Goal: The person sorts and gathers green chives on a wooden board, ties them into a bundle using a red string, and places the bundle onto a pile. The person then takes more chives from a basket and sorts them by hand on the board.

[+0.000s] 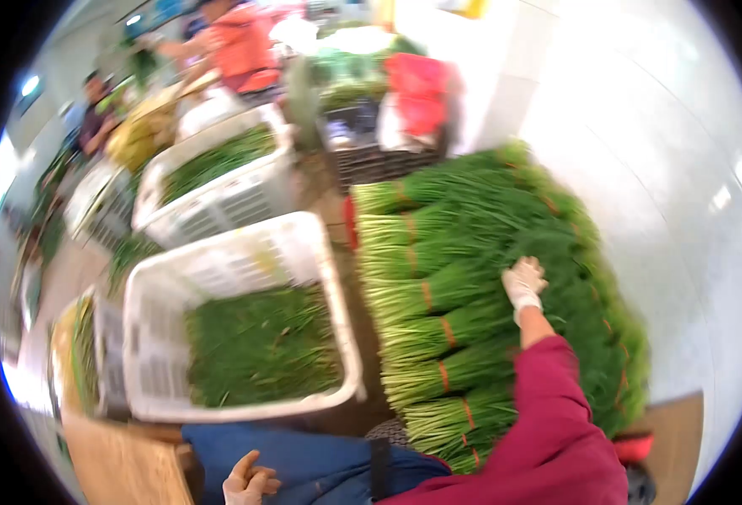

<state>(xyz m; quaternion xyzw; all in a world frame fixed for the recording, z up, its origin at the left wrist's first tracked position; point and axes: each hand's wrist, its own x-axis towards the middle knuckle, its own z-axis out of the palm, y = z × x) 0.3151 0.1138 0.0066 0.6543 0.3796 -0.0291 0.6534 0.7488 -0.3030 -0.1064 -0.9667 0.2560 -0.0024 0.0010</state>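
Observation:
A large stack of green chive bundles (464, 282), with pale stems to the left and orange bands around them, lies in front of me. My right hand (524, 282), in a white glove, rests on the dark leafy part of the stack. Its fingers are spread and grip no bundle that I can see. Low in the view, above the blue apron (312, 459), is my gloved left hand (250, 480). Its fingers are apart and loosely bent, with nothing visible in them.
A white plastic crate (346, 337) left of the stack holds loose green leaves. Behind it stands another crate (219, 210) of greens. A dark crate (388, 166) carries a red bag. A wooden board (127, 459) is at lower left. People (249, 46) work at the back.

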